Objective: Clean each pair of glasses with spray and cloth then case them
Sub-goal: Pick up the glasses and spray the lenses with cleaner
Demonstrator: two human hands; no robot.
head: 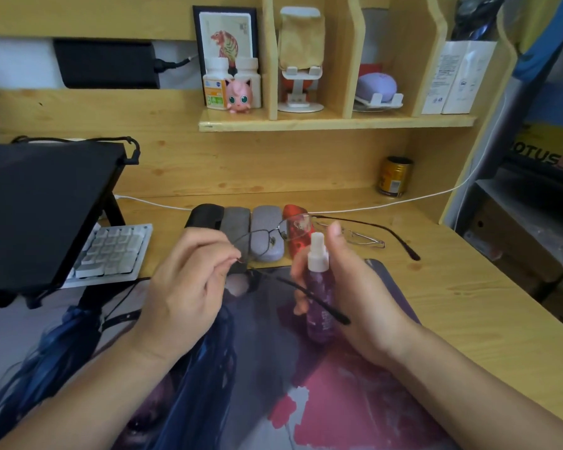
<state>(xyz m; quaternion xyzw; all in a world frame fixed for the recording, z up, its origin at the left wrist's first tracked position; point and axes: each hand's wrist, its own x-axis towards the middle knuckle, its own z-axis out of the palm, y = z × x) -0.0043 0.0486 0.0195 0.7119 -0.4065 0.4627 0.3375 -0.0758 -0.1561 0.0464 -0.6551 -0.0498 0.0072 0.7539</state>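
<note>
Wooden counter (436, 287) carries four cases (251, 232) in a row. Left hand (182, 287) pinches thin-framed glasses (273, 232) aloft, lenses facing the spray bottle (319, 287) wrapped in the right hand (355, 293), apparently for spraying.

"OTUS" in black letters on a yellow box (543, 147) at the right edge.

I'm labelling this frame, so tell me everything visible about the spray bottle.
The spray bottle is slim, with a translucent purple body that looks plastic and a white pump nozzle on top. It stands roughly upright above the desk mat, gripped in the right hand, thumb raised by the nozzle. A temple arm of the glasses crosses in front of it.
</note>
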